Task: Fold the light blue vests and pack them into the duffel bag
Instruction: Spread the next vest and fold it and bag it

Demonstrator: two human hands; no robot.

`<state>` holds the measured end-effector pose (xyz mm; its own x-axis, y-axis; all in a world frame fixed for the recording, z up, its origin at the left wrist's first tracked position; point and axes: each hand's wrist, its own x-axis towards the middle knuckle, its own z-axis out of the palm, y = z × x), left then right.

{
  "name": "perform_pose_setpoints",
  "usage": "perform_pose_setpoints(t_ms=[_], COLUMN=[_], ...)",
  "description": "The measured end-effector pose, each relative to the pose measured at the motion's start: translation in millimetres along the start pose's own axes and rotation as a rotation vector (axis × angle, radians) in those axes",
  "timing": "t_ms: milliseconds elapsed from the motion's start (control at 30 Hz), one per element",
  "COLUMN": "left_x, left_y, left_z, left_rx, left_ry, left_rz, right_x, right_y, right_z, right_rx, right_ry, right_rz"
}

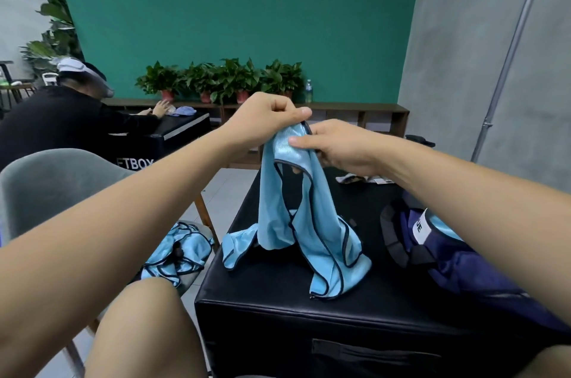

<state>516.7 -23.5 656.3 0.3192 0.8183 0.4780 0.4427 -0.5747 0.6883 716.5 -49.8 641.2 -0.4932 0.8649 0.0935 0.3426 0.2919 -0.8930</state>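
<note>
White letters reading "FTBOX", cut off at the left, showed on a black cloth (145, 158) over a far table, where a second person (61, 121) in black sat bent over. On the navy duffel bag (469, 269) a white label (420, 231) carried dark letters that looked like "UE"; the rest was hidden by the right forearm.

The left hand (265, 119) was curled into a near fist, its thumb and fingers pinching the top edge of a light blue vest (287, 223). The right hand (336, 147) gripped the same top part just beside it, the thumb flat across the front of the cloth and the fingers bent behind. Both hands were raised above a black box (278, 309), almost touching each other.

The vest hung down from the two hands, and its dark-trimmed lower folds rested crumpled on the top of the box. The duffel bag lay on the box to the right, with a strip of light blue cloth (443, 228) visible beside the label. A heap of more vests (179, 254) lay on the seat of a grey chair (49, 180) to the left of the box
</note>
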Motion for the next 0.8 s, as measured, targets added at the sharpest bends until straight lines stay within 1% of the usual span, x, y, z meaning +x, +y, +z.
perform_pose_setpoints(t_ms=[167, 267, 333, 400, 467, 667, 800], left_x=[-5, -27, -49, -73, -95, -125, -136], left_y=[-23, -44, -57, -65, -77, -128, -143], left_z=[7, 26, 44, 64, 84, 130, 153], left_rx=[0.066, 0.026, -0.006, -0.02, -0.009, 0.194, 0.182], left_ry=[0.209, 0.309, 0.328, 0.29, 0.21, 0.002, -0.11], left_rz=[0.009, -0.095, -0.141, -0.151, -0.176, -0.404, -0.482], right_x=[13, 20, 24, 26, 29, 31, 34], right_y=[-7, -11, -13, -17, -20, -37, -43], right_z=[-21, -35, -43, -49, -54, -64, -70], right_rx=[0.196, 0.271, 0.32, 0.355, 0.374, 0.362, 0.351], right_ry=[0.154, 0.221, 0.259, 0.284, 0.309, 0.411, 0.459], right_rz=[-0.021, 0.009, 0.036, 0.045, 0.044, -0.008, -0.036])
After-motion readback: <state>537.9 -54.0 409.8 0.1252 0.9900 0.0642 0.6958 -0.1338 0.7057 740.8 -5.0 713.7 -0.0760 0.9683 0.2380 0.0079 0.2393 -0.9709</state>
